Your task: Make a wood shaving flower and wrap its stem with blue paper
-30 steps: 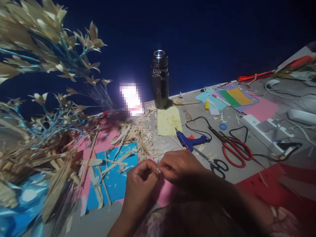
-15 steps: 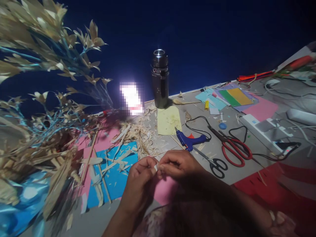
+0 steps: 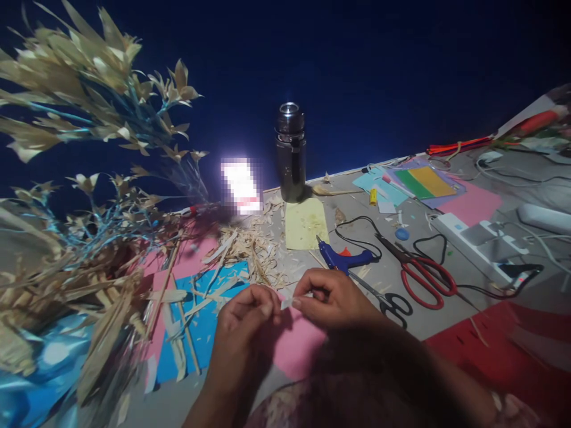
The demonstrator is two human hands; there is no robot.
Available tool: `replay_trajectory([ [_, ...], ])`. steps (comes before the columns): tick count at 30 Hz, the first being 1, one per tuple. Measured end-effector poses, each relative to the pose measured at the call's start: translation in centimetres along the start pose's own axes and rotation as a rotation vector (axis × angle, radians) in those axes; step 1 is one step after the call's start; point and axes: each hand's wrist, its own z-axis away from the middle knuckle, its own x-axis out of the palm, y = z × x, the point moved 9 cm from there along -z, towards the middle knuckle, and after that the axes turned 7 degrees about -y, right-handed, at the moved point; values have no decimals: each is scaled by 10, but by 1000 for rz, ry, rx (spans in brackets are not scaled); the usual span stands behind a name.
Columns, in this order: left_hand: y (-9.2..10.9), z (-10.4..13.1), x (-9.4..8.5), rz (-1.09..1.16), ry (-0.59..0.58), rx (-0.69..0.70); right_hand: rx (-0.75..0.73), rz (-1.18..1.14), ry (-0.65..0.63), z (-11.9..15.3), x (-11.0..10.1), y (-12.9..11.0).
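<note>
My right hand (image 3: 336,297) pinches a small whitish strip (image 3: 286,302) between thumb and fingertips. Close to the strip's other end, my left hand (image 3: 247,315) has its fingers curled in and its thumb pressed against them. Whether anything is in the left fingers is hidden. Below both hands lies a sheet of pink paper (image 3: 298,351). A blue glue gun (image 3: 343,258) rests just beyond my right hand, and black-handled scissors (image 3: 395,304) lie beside that hand.
Red-handled scissors (image 3: 428,282) and a white power strip (image 3: 473,249) lie to the right. A dark flask (image 3: 292,160) stands at the back behind a yellow sheet (image 3: 307,224). Husk scraps (image 3: 254,244), blue paper (image 3: 207,330) and dried flowers (image 3: 134,101) fill the left side.
My hands have drawn slightly apart, the left one shifting left and the right one right. More of the whitish strip shows between them. The whole view has tilted a little.
</note>
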Motion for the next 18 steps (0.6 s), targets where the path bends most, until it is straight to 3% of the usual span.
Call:
replay_trajectory([
  [3,1,2,-2,71,95,1,144,-237,37,1,6,25],
  [7,-5,5,-4,-105,171,4,163,-403,46,-4,17,40],
  [11,0,0,-7,-237,165,85,142,-515,-13,-11,28,38],
  [18,2,-5,-15,-158,202,47,156,-523,-135,-9,29,24],
])
